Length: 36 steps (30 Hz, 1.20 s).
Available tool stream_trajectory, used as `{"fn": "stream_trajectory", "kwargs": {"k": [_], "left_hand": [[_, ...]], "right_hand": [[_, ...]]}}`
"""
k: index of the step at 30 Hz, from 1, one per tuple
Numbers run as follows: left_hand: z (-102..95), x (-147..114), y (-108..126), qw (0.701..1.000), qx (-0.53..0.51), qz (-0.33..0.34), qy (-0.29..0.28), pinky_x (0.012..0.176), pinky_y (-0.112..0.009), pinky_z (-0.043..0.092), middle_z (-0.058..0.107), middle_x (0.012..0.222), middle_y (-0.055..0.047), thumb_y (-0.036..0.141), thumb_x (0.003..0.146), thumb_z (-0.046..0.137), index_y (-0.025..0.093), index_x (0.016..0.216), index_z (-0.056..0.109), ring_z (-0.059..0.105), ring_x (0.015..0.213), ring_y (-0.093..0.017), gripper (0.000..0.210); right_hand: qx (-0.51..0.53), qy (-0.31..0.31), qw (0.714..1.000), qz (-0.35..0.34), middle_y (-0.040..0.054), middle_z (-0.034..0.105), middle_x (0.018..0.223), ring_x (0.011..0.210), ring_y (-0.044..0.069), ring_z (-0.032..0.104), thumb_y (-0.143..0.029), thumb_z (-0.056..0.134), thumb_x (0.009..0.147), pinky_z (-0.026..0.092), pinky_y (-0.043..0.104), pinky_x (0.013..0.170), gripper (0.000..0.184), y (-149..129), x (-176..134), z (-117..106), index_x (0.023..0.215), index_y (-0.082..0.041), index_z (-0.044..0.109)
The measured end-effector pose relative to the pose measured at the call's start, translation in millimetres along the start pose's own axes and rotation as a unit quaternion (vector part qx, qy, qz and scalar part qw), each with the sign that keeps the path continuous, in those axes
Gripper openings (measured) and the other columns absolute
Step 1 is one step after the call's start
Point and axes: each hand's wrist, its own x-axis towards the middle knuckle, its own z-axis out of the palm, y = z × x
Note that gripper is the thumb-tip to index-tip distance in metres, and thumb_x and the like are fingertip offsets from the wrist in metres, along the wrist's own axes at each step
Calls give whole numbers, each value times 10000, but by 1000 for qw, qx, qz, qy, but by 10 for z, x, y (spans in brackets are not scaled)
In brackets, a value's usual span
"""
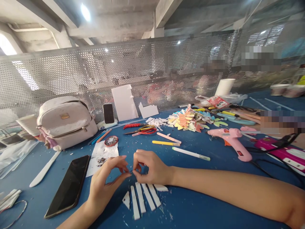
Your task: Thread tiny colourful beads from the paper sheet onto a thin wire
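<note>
Over the middle of the blue table, my left hand (102, 181) is closed in a pinch, thumb close to the fingertips. My right hand (152, 167) pinches too, its tips almost meeting those of the left. Whatever lies between the fingertips is too small to make out. Just below the hands, several white strips (140, 197) lie side by side on the table. A small white triangular piece (126, 199) sits at their left end, and another white piece (161, 188) shows partly under my right wrist.
A black phone (69, 186) lies left of my left hand, near paper (94, 159) with dark crumbs. Markers (190, 153), scissors (143, 129) and paper scraps (184, 119) are beyond. A pink glue gun (232, 140) and power strip (281, 151) lie right; a backpack (65, 122) stands back left.
</note>
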Motion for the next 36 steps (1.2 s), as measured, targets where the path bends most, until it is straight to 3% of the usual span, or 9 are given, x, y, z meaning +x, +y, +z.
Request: {"fn": "stream_trajectory", "kwargs": {"k": [6, 36], "left_hand": [[-17, 5, 2, 999, 25, 46, -7, 729, -269, 579, 698, 901, -5, 85, 843, 710, 262, 1248, 565, 675, 731, -145, 465], [-7, 8, -2, 996, 28, 80, 1, 751, -247, 585, 719, 894, -14, 92, 876, 676, 226, 1290, 543, 695, 731, -132, 455]], "right_hand": [[1, 0, 1000, -1, -40, 486, 668, 648, 129, 465, -111, 545, 759, 368, 230, 603, 163, -4, 1, -10, 770, -218, 423], [23, 12, 1000, 3, -37, 505, 675, 645, 125, 466, -108, 565, 752, 350, 235, 601, 131, -14, -7, -12, 780, -206, 482]]}}
